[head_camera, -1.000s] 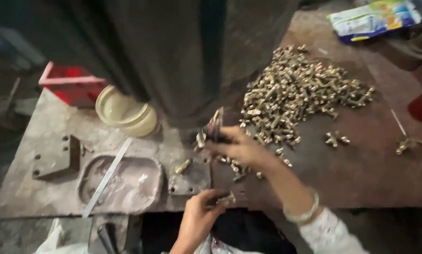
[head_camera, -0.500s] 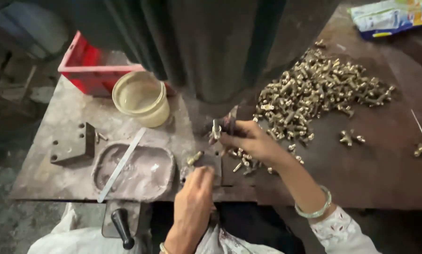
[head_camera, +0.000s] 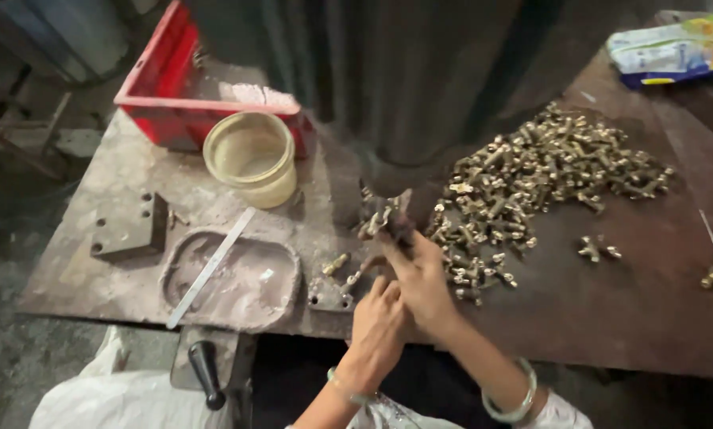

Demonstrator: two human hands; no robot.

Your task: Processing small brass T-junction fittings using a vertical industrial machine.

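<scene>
Right hand [head_camera: 420, 274] is seen closed around a small cluster of brass fittings [head_camera: 384, 216], which is held raised just above the front of the surface [head_camera: 626, 318], near the dark upright machine column [head_camera: 404, 71]. Left hand [head_camera: 379, 322] is pressed against the right hand from below, its fingers curled; whether anything is gripped in it cannot be told. A bangle is worn on each wrist. Just left of the hands, a few loose brass pieces [head_camera: 337, 264] are seen lying on a small metal plate [head_camera: 329, 292] at the surface's edge. To the right of the hands, a large heap of brass fittings [head_camera: 543, 179] is spread across the surface, with a few stray pieces [head_camera: 596, 249] lying apart from it. Further left, a shallow oval tray [head_camera: 281, 298] is crossed by a flat metal strip [head_camera: 211, 266], and a drilled metal block [head_camera: 128, 228] is set beside it. A cream-coloured round tub [head_camera: 251, 157] is placed behind the tray, touching a red crate [head_camera: 162, 91]. A black-handled lever [head_camera: 206, 373] is seen below the surface edge, and a printed packet [head_camera: 674, 48] is seen at the far right corner.
</scene>
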